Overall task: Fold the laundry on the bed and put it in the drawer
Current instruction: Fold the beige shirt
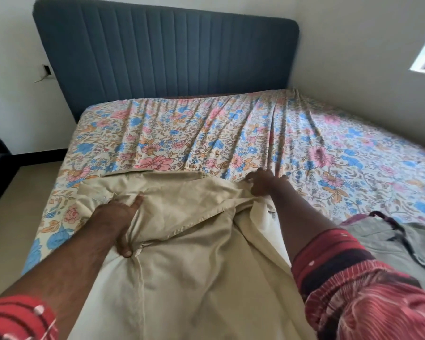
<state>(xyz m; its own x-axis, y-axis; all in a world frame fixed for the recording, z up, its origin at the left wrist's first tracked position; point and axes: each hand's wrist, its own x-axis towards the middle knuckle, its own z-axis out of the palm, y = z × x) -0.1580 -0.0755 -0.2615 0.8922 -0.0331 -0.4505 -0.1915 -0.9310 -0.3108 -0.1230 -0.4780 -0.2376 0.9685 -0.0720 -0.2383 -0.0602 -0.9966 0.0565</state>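
1. Beige garment (194, 241), light cotton by the look, spread over the near end of the bed (231, 133); its far edge lies on the floral sheet, the near part runs out of the bottom of the view.
2. A fold of the cloth is turned over across the middle, and paler lining shows on the right side beside it.
3. Left hand (119, 217) rests on the garment's left part, thumb stretched forward, fingers curled down and bunching a ridge of cloth.
4. Right hand (263, 184) at the garment's far right corner, fingers bent onto the edge of the cloth; whether it pinches or only presses, cannot tell.
5. Both forearms bare, red patterned sleeves (341, 273) pushed up.
6. Grey garment (390, 244) lies crumpled on the sheet to the right, just beside the right arm.
7. Blue padded headboard (165, 55) stands against the white wall behind the bed.
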